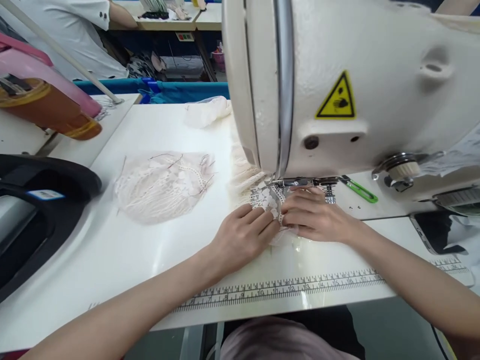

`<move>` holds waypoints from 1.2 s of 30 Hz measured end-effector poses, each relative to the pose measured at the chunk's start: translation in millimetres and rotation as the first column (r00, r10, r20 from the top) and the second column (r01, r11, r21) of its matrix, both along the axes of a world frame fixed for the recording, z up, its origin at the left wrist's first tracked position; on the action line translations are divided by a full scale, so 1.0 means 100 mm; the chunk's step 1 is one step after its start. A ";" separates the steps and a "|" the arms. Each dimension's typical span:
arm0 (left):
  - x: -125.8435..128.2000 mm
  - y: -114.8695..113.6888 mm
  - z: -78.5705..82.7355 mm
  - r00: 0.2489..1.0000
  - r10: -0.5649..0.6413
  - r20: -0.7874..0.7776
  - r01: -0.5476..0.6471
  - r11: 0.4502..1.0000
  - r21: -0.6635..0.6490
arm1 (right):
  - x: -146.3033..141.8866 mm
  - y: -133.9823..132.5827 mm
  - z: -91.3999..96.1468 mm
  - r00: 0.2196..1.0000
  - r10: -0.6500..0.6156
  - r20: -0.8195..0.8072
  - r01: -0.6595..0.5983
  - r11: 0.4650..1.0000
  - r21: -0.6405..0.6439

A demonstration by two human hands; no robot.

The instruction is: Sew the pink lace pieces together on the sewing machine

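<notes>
Cream lace piece (267, 197), sheer and openwork, sits on the desk (131, 265) at the presser foot (296, 183) of the white sewing machine (337, 45). Step in hand, my read: lining the lace up and guiding it under the foot for stitching. Can't tell if the machine is running; needle point not readable.

Left hand (245, 235): fingers curled down onto the near-left part of the lace. Right hand (318, 215): fingers bent, bunched together over its right side, close to the foot, some tips hidden. Both hands are on the work; pinching or just pressing, can't tell.

Next move calls for, I'd say: keep the lace flat and the edge true to the foot, light even feed, fingertips clear of the needle. Risk: thin mesh likely puckers or slips if pulled.

Materials: the lace has a dotted, holed trim and denser patches. Gathered pale fabric (243, 172) lies just behind it, soft pleats. Second lace piece (163, 187) is well to the left: rounded outline, crinkled mesh, fine ribs, dark loose threads at the rim. Desk is smooth, glossy white, printed ruler scale (258, 294) along the near edge. Green-handled snips (362, 191) lie right of the foot.
</notes>
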State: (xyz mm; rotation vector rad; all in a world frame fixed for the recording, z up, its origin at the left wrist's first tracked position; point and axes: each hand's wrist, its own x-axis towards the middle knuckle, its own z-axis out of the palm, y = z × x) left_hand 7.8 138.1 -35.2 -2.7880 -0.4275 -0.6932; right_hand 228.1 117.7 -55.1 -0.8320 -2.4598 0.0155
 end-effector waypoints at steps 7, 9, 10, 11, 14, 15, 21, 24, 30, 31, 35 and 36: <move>-0.05 0.00 -0.01 0.999 0.027 0.031 -0.029 0.997 0.068 | 0.02 0.00 0.01 0.991 0.073 -0.115 -0.070 0.997 0.024; -0.06 0.00 -0.03 0.999 -0.003 0.049 0.003 1.000 -0.007 | 0.00 0.01 0.02 0.985 0.088 -0.151 -0.085 0.996 0.026; -0.06 0.00 -0.04 0.999 -0.013 0.050 0.016 0.998 -0.054 | -0.01 0.01 0.03 0.983 0.087 -0.164 -0.083 0.996 0.027; -0.05 0.00 -0.06 0.999 -0.017 0.047 0.021 0.995 -0.094 | -0.01 0.01 0.03 0.983 0.078 -0.169 -0.074 0.997 0.028; -0.05 -0.01 -0.08 0.999 -0.007 0.040 0.013 0.990 -0.141 | -0.02 -0.02 0.01 0.991 0.019 -0.134 -0.016 1.000 0.019; -0.04 -0.01 -0.08 0.999 -0.003 0.038 0.009 0.990 -0.142 | -0.02 -0.03 0.01 0.993 -0.002 -0.115 0.004 1.000 0.016; -0.04 -0.02 -0.09 0.999 0.028 0.018 -0.024 0.987 -0.162 | -0.04 -0.03 0.05 0.992 -0.003 -0.123 0.014 0.996 0.093; -0.03 -0.02 -0.10 0.999 0.026 0.036 -0.019 0.984 -0.175 | -0.02 -0.03 0.03 0.994 -0.022 -0.106 0.030 0.997 0.077; 0.01 -0.02 -0.12 0.998 0.029 0.047 -0.020 0.985 -0.172 | 0.04 -0.01 -0.09 0.994 -0.074 -0.075 0.073 0.997 -0.017; 0.01 -0.02 -0.13 0.998 0.025 0.050 -0.017 0.986 -0.165 | 0.05 -0.01 -0.09 0.994 -0.081 -0.079 0.079 0.997 -0.027; 0.03 0.02 -0.13 0.998 0.014 0.056 -0.006 0.990 -0.141 | 0.05 0.01 -0.07 0.990 -0.110 -0.090 0.106 0.993 -0.052; 0.03 0.03 -0.13 0.998 0.014 0.054 -0.006 0.990 -0.141 | 0.05 0.01 -0.06 0.989 -0.114 -0.090 0.109 0.993 -0.055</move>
